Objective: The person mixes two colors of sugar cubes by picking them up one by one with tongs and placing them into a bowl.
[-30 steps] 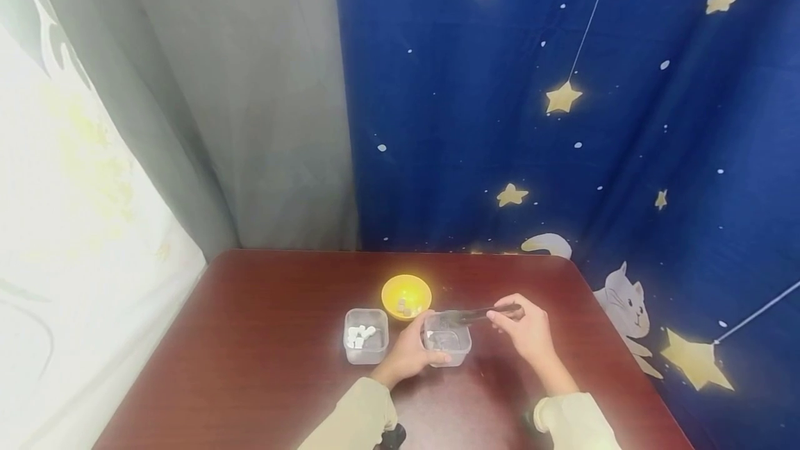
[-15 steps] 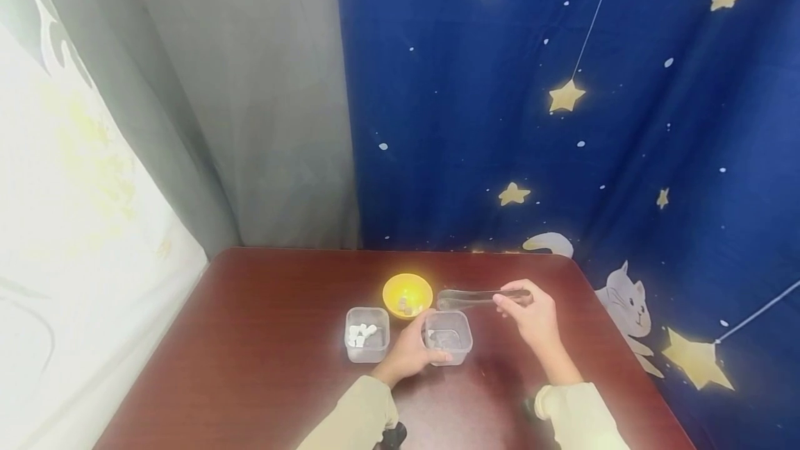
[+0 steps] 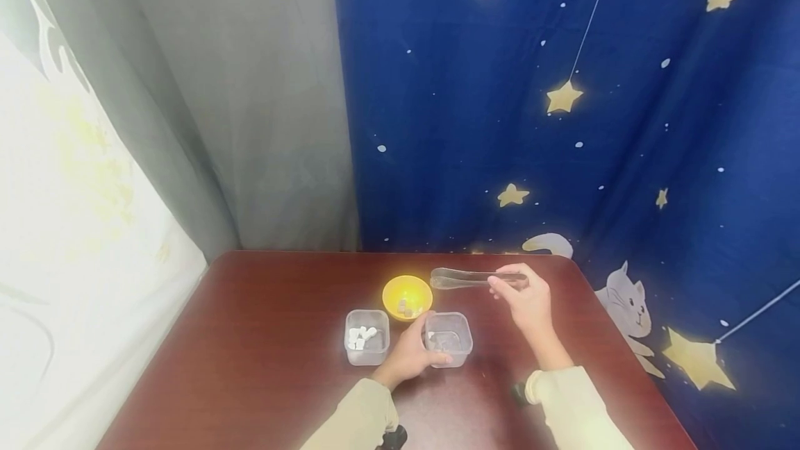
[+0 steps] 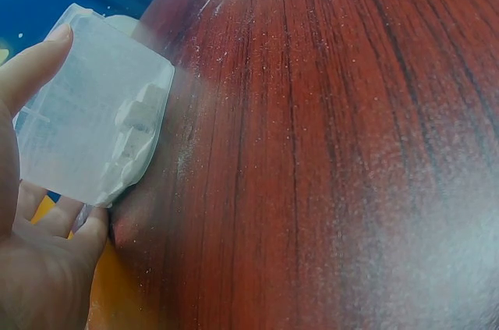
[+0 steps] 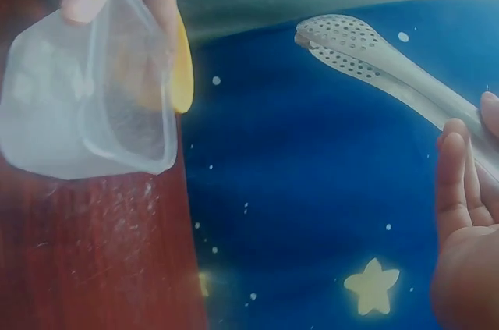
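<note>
My left hand (image 3: pixel 409 353) grips a clear square plastic container (image 3: pixel 459 361) by its left side, thumb along the front wall. Several pale pieces (image 4: pixel 134 131) show through its wall in the left wrist view. My right hand (image 3: pixel 527 301) holds a pair of metal tongs (image 3: pixel 459 278) level, their perforated ends (image 5: pixel 343 37) pointing left, close to the right rim of a yellow bowl (image 3: pixel 407 286). A small brownish piece (image 5: pixel 302 39) shows between the tips of the tongs. Inside the bowl lie a few small greyish-brown blocks (image 3: pixel 405 308).
A second clear container (image 3: pixel 367 358) with several white pieces (image 3: pixel 360 337) stands left of my left hand. All of it stands on a dark red wooden table (image 3: pixel 281 339), with a blue star curtain (image 3: pixel 450 123) and a grey curtain (image 3: pixel 269 123) behind.
The tongs have risen out of the container and moved away from me, to beside the bowl. My left hand has stayed on the container.
</note>
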Motion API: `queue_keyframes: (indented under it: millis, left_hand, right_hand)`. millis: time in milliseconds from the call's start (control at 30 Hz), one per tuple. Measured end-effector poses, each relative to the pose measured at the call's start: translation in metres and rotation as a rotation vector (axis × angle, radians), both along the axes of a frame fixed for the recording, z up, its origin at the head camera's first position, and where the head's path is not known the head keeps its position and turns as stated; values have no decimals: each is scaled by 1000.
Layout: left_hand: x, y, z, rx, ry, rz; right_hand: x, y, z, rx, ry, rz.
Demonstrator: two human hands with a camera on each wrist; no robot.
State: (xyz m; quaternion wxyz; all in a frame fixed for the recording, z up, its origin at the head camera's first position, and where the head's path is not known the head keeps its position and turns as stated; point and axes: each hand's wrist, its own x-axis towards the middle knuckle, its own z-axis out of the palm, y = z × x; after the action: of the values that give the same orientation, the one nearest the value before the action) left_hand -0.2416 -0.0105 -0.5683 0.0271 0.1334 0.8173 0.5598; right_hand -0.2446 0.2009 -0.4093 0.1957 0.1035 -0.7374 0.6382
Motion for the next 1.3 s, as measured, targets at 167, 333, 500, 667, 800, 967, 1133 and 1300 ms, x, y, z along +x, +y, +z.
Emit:
queue_keyframes:
  millis: [167, 333, 500, 667, 800, 967, 1133, 1300]
  left_hand:
    - [-1, 1, 0, 2, 1, -4]
    - [-1, 3, 0, -2, 14, -8]
    - [-1, 4, 0, -6, 20, -9]
    - [0, 3, 0, -10, 16, -9]
    - [0, 3, 0, -6, 14, -11]
    - [-1, 4, 0, 2, 12, -8]
    - [-1, 3, 1, 2, 10, -6]
    - [-1, 0, -2, -2, 30, -11]
  right_hand:
    - [-5, -7, 10, -19, 35, -2]
    - [-9, -13, 17, -41, 64, 1]
    - [-10, -17, 19, -77, 63, 13]
    - [-10, -17, 15, -72, 48, 9]
    - [-9, -14, 9, -62, 40, -6]
    - [-6, -9, 3, -52, 20, -17]
    - [-3, -5, -3, -32, 0, -19]
    - [-3, -1, -7, -14, -18, -15]
